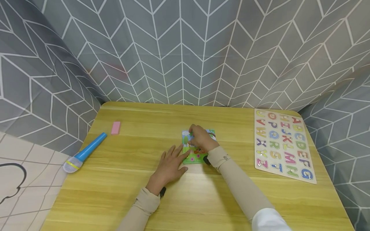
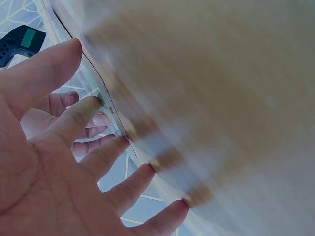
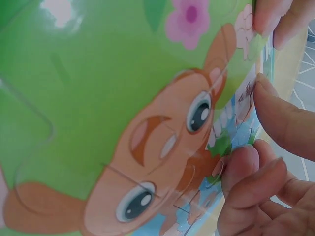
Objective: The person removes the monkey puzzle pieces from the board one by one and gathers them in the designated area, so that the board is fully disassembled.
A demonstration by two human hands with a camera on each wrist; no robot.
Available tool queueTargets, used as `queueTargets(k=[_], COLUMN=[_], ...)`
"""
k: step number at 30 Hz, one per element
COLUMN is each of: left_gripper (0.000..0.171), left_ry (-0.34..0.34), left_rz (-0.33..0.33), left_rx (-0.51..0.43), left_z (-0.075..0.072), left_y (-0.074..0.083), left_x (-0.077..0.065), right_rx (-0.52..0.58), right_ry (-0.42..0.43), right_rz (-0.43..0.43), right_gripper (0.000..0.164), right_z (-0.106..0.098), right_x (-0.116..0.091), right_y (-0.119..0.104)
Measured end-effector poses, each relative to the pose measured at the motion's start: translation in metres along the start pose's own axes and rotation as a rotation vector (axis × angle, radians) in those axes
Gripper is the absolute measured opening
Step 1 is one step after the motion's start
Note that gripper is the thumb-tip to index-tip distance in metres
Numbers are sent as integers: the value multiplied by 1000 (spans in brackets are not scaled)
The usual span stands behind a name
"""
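Note:
A jigsaw puzzle (image 1: pixel 193 158) with a brown cartoon deer (image 3: pixel 152 162), pink flowers and green grass lies flat on the table. My left hand (image 1: pixel 170 165) is spread palm down at the puzzle's left side, fingertips along its edge. In the left wrist view its fingers (image 2: pixel 125 189) are stretched out in a row beneath the tabletop's blurred surface. Over the puzzle's upper part, my right hand (image 1: pixel 200 138) bends its fingers and pinches a puzzle piece, largely hidden by the fingertips (image 3: pixel 241 164). A pale patch with small dark marks (image 3: pixel 244 98) shows near the puzzle's left edge.
An alphabet board (image 1: pixel 284 146) with colourful letters lies at the table's right. To the left are a blue toy microphone (image 1: pixel 86 152) and a pink block (image 1: pixel 116 127). A grey patterned curtain (image 1: pixel 185 51) hangs behind the wooden table (image 1: pixel 115 186).

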State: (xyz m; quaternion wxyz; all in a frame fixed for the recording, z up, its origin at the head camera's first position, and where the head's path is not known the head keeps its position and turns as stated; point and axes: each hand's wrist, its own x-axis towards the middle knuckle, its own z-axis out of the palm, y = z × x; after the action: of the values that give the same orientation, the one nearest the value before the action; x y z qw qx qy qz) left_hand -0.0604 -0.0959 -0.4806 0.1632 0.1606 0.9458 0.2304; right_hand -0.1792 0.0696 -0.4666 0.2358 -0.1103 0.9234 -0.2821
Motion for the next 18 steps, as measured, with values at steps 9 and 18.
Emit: queueTargets(k=[9, 18], left_gripper=[60, 60], left_ry=[-3, 5], left_rz=[-8, 4], left_rx=[2, 19], left_z=[-2, -2], left_y=[1, 1], left_x=[1, 0], right_rx=[-9, -23], right_ry=[23, 33], right_rz=[-35, -15], right_gripper=[50, 48], right_z=[-1, -3], right_x=[-1, -4], right_y=[1, -3])
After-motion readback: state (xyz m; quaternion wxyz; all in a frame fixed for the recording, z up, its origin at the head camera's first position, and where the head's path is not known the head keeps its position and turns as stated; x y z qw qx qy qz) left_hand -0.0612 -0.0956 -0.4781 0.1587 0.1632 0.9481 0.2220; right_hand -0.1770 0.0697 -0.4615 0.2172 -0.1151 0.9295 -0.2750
